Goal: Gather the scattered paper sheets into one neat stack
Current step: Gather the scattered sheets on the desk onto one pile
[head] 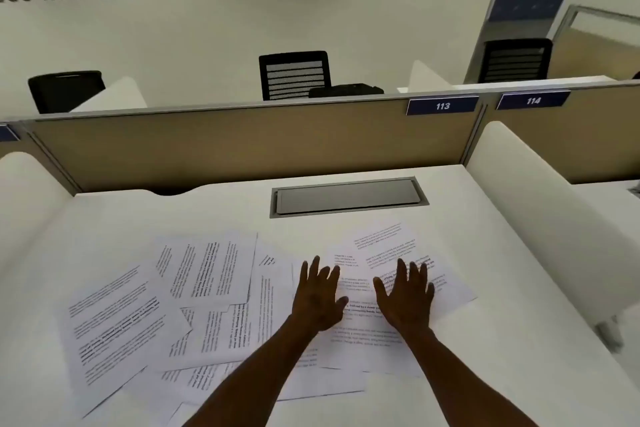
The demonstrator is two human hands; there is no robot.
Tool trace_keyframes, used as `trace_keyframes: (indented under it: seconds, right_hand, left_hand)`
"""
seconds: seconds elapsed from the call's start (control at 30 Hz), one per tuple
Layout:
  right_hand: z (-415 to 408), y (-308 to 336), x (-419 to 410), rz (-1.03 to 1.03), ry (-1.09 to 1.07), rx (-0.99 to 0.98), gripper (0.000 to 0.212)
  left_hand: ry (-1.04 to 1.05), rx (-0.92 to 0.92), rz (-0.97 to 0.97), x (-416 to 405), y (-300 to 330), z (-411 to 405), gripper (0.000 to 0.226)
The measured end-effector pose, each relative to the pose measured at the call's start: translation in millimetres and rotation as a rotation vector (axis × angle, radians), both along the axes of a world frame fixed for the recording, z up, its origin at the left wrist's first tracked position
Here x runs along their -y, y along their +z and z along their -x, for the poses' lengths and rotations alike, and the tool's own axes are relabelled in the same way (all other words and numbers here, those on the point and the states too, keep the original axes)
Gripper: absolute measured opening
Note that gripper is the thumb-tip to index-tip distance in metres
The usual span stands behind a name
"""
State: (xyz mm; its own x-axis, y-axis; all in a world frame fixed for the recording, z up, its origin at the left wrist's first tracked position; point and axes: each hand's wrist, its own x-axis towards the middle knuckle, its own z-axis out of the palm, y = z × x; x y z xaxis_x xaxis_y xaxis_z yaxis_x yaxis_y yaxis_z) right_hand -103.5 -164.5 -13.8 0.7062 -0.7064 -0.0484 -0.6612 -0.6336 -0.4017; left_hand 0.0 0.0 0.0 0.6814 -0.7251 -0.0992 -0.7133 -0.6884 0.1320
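A wide white counter (pixel 485 236) fills the lower view, walled at the back by a tan fabric partition (pixel 242 146) bearing a blue plate numbered 113 (pixel 442 106). Set into the counter just in front of that partition is a long grey metal cable hatch (pixel 349 197), the landmark here.

In front of the hatch, on the near side, lie the scattered white printed paper sheets (pixel 207 270). They overlap at odd angles in a loose sprawl that reaches far to the left of the hatch and right down to the counter's near edge. No neat stack exists yet.

Directly in front of the hatch, the left hand (pixel 317 298) and the right hand (pixel 405 298) rest palm-down, side by side, on the right-hand cluster of sheets. The fingers of both hands are straight and spread, pressing flat and pinching nothing.

Risks, as a judgement: sliding with flat palms may drag only the top sheets, leaving lower ones behind. Crossed corners could catch and crease. Sheets at the near edge may slip off the counter. The far-left sheets lie well away from both hands and could be missed.
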Motion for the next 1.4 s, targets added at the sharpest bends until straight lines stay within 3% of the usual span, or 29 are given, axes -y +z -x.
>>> trace_keyframes:
  seconds: [0.23,0.37,0.47,0.6,0.7,0.77,0.87,1.23,1.4]
  right_hand:
    - [28.8,-22.0,-11.3,0.032,0.030,-0.188,0.072]
    - [38.9,-25.0,-30.6,0.084,0.048,-0.153,0.068]
    - [44.8,-31.7,-43.9,0.072,0.080,-0.022,0.063]
    - [47.3,-29.4,-32.3,0.067,-0.112,0.189,0.060]
    - [50.6,-24.2,-11.6,-0.003,-0.240,0.064,0.074]
    - [53.7,-26.6,-3.8,-0.071,-0.216,-0.100,0.083]
    - [57.7,-34.2,-12.8,-0.024,-0.112,-0.181,0.087]
    - [82.9,-38.8,-55.3,-0.028,0.006,-0.088,0.085]
    - [91.3,-33.1,-47.0,-0.141,0.030,-0.036,0.086]
  left_hand:
    - [0.005,-0.062,-0.028,-6.6,-31.3,21.0,0.075]
    - [0.052,-0.095,0.043,-10.0,-40.9,27.3,0.074]
    - [0.141,-0.140,0.161,-9.3,-38.1,37.9,0.072]
    - [0.304,-0.098,0.336,-6.8,-36.2,51.5,0.061]
    - [0.341,-0.153,0.315,-5.3,-36.3,53.6,0.066]
    - [0.336,-0.153,0.270,-3.4,-37.9,55.0,0.070]
    - [0.338,-0.165,0.241,-0.1,-41.2,59.6,0.075]
    - [0.384,-0.346,0.390,5.7,-29.2,65.3,0.084]
    - [0.628,-0.574,0.564,13.5,-9.9,56.0,0.090]
